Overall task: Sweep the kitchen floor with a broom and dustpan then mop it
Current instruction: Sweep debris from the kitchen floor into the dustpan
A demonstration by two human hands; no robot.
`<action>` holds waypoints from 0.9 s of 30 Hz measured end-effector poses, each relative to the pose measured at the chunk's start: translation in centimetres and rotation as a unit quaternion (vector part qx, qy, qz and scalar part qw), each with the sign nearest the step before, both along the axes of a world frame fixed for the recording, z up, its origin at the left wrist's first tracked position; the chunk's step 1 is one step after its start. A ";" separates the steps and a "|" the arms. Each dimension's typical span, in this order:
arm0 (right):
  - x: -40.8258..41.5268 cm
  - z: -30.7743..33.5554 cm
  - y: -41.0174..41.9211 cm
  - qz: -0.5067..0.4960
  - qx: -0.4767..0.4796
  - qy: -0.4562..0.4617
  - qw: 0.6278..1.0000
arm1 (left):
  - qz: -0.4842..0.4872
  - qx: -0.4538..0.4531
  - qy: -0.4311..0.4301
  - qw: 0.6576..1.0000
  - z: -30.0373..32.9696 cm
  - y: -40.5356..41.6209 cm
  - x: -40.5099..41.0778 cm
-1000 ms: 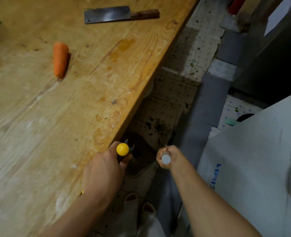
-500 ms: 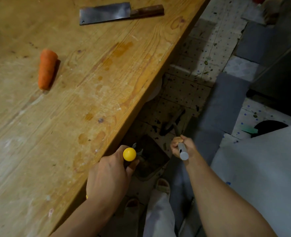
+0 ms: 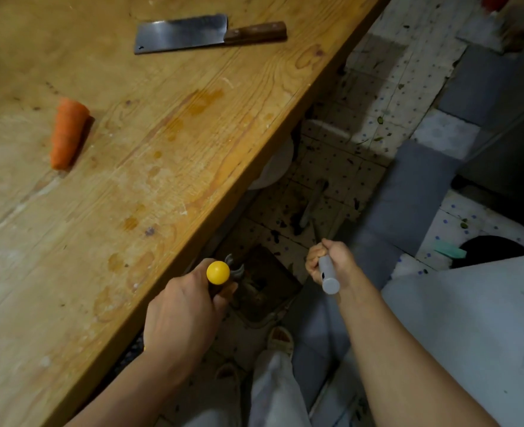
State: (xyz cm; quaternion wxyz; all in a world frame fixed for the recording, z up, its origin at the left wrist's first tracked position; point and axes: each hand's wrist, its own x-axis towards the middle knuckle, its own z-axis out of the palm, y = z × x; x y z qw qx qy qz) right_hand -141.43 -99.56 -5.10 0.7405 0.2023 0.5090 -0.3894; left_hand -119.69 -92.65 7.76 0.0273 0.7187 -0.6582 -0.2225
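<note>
Currently we are working with both hands clamped on long handles: our left hand [image 3: 183, 309] is gripping the yellow-capped dustpan handle [image 3: 218, 272], and our right hand [image 3: 331, 263] is gripping the grey broom handle [image 3: 327, 272]. The hands are standing apart, and the dustpan [image 3: 259, 285] is sitting on the floor [image 3: 331, 167] between and below them. The broom head [image 3: 311, 208] is working ahead of the right hand, among dark debris [image 3: 282, 223].

Risks we are judging from here:
- The table edge [image 3: 254, 167] is running just beside the left hand; a knuckle strike is likely.
- Hard strokes are liable to scatter debris past the pan.
- Our foot [image 3: 280, 339] is standing close behind the dustpan.
</note>
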 end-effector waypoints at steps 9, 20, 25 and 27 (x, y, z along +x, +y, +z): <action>4.7 2.1 6.6 -0.021 0.025 0.009 0.999 | -0.020 -0.001 0.011 1.000 0.8 3.8 4.6; 12.4 0.9 14.0 -0.074 0.070 -0.030 0.994 | -0.048 -0.003 0.005 0.999 0.8 6.9 9.9; 12.6 -2.0 12.0 -0.048 0.048 -0.016 0.998 | -0.038 -0.018 -0.005 0.999 0.3 6.9 10.6; 12.6 -3.1 10.5 -0.049 0.032 -0.006 0.998 | -0.034 -0.022 -0.004 0.999 0.0 6.8 10.6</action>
